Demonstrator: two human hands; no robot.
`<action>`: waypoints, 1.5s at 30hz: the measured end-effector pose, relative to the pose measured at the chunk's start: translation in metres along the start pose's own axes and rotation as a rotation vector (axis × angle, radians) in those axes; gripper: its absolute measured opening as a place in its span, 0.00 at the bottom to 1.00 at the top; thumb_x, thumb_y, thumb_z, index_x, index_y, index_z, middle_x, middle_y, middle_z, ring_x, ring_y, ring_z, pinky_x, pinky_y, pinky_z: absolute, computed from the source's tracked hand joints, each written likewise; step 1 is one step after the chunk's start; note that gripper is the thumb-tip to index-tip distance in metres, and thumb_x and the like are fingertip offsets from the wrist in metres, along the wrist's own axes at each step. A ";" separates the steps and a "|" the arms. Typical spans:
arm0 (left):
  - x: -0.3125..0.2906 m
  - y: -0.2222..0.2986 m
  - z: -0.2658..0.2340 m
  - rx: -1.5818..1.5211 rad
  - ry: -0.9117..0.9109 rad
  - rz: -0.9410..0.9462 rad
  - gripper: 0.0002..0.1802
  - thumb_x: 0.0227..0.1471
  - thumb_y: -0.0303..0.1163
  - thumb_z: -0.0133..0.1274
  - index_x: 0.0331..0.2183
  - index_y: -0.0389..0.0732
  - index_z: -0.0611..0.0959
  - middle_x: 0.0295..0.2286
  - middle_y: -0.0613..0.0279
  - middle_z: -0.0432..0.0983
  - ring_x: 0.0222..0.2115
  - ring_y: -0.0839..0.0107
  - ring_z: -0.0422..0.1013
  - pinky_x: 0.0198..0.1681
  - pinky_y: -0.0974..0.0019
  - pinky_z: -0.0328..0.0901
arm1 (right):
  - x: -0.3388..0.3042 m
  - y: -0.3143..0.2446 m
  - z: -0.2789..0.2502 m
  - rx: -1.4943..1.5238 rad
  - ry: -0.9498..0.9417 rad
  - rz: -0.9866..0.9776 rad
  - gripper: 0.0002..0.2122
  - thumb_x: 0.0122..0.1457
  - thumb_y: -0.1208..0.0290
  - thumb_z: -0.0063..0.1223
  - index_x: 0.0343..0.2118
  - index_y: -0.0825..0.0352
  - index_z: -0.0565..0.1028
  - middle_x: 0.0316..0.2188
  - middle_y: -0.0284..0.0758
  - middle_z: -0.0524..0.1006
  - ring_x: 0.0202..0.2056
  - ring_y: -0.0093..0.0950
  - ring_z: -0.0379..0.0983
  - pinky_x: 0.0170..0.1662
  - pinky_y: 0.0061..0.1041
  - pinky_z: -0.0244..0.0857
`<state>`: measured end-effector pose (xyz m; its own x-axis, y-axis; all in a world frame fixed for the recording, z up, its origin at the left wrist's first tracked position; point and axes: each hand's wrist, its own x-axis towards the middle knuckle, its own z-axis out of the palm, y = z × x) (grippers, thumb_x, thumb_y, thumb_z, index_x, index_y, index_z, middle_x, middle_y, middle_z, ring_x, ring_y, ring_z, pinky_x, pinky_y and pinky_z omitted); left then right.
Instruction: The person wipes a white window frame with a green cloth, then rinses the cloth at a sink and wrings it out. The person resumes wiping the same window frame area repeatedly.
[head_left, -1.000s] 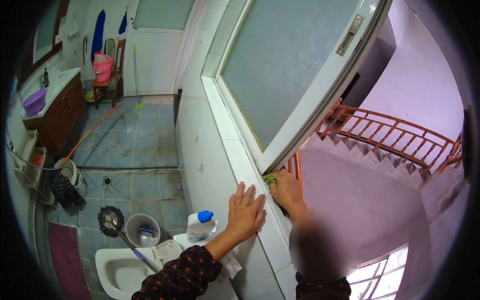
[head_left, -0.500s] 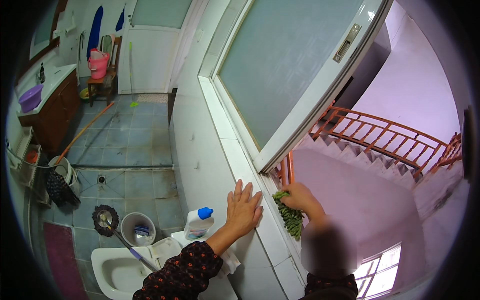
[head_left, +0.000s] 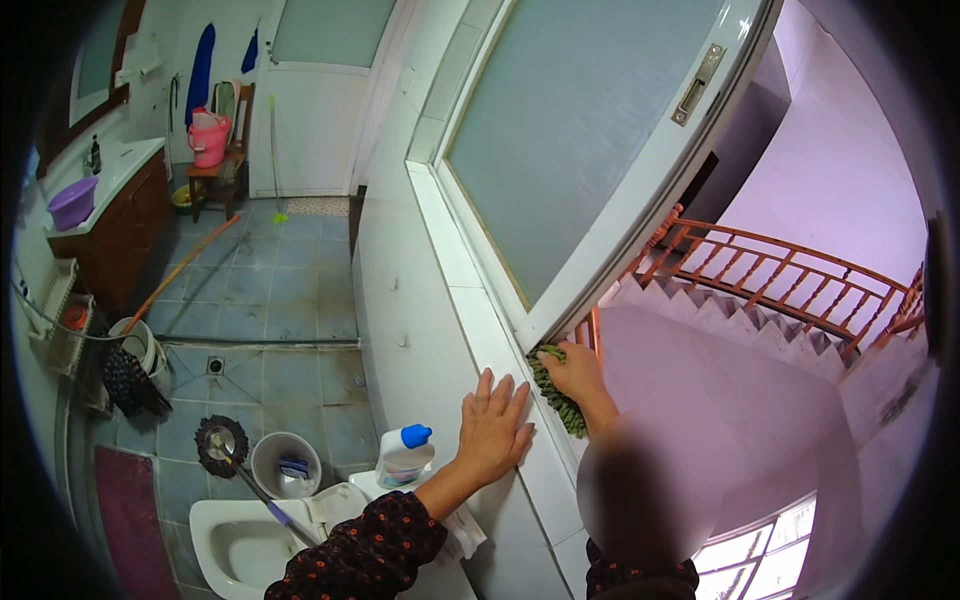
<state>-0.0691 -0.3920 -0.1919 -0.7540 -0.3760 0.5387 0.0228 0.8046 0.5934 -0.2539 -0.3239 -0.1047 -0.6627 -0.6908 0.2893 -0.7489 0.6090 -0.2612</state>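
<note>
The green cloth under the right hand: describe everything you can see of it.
The green cloth has a shaggy, knobbly pile of short, thick tufts and looks like chenille or microfibre. It is bunched into a narrow strip, slanting along the outer edge of the white tiled sill, just below the lower corner of the window sash. The right hand grips its upper part, partly hiding it. Whether it is wet, I cannot tell.

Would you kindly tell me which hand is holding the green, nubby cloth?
The right hand holds the green, nubby cloth; the left hand instead lies spread, palm down, on the white tiled ledge.
</note>
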 end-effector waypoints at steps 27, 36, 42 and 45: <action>0.001 -0.008 -0.004 0.072 -0.022 -0.019 0.38 0.55 0.43 0.54 0.64 0.42 0.65 0.63 0.47 0.58 0.67 0.43 0.43 0.63 0.41 0.47 | -0.054 0.015 -0.080 -0.052 -0.501 -0.180 0.14 0.48 0.68 0.57 0.37 0.66 0.81 0.34 0.47 0.81 0.41 0.47 0.77 0.47 0.40 0.71; 0.000 0.002 0.003 0.007 -0.013 0.013 0.36 0.54 0.43 0.55 0.62 0.42 0.68 0.62 0.46 0.58 0.67 0.42 0.43 0.63 0.41 0.47 | -0.012 -0.009 0.008 -0.347 0.184 -0.226 0.09 0.47 0.75 0.53 0.32 0.66 0.81 0.28 0.46 0.77 0.35 0.45 0.77 0.41 0.44 0.73; 0.000 -0.002 -0.002 -0.029 -0.001 -0.001 0.35 0.55 0.42 0.54 0.62 0.41 0.68 0.63 0.46 0.57 0.68 0.43 0.41 0.63 0.37 0.45 | 0.008 -0.015 -0.007 -0.200 -0.058 -0.101 0.11 0.46 0.70 0.56 0.32 0.66 0.82 0.32 0.48 0.80 0.38 0.48 0.77 0.43 0.43 0.72; 0.001 -0.001 0.000 -0.054 -0.025 -0.004 0.35 0.56 0.42 0.53 0.62 0.41 0.68 0.63 0.46 0.56 0.68 0.43 0.39 0.62 0.33 0.45 | -0.002 0.001 -0.003 -0.141 -0.013 -0.223 0.12 0.46 0.68 0.56 0.34 0.65 0.82 0.30 0.49 0.81 0.37 0.48 0.78 0.44 0.42 0.71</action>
<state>-0.0699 -0.3934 -0.1925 -0.7704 -0.3671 0.5212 0.0544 0.7767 0.6275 -0.2534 -0.3203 -0.1031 -0.4814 -0.8187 0.3131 -0.8704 0.4885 -0.0610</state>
